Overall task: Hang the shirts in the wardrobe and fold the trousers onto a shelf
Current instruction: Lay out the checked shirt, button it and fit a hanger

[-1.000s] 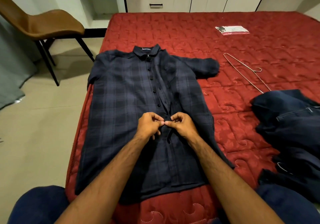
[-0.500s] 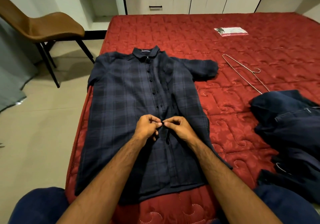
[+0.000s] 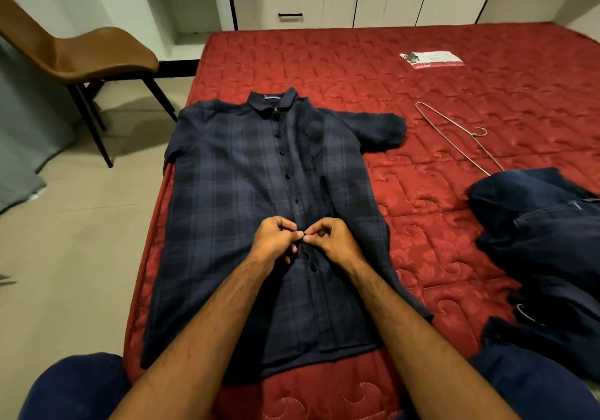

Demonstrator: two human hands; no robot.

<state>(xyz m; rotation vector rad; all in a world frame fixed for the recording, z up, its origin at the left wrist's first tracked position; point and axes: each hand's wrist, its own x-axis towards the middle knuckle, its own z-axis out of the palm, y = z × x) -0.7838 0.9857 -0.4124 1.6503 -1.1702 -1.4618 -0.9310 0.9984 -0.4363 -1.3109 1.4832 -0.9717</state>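
Dark plaid shirt lies flat, front up, on red bed. L hand & R hand both pinch its button placket mid-front. Wire hanger lies well to the right.

A: Where is the shirt?
B: Flat on the red bed, collar toward twelve o'clock, buttons up.
A: And the hands?
B: Left hand and right hand meet at the placket, fingertips pinching it, one button loose just below.
A: Anything else?
B: Hanger at two o'clock, dark trousers at three, a chair at ten.
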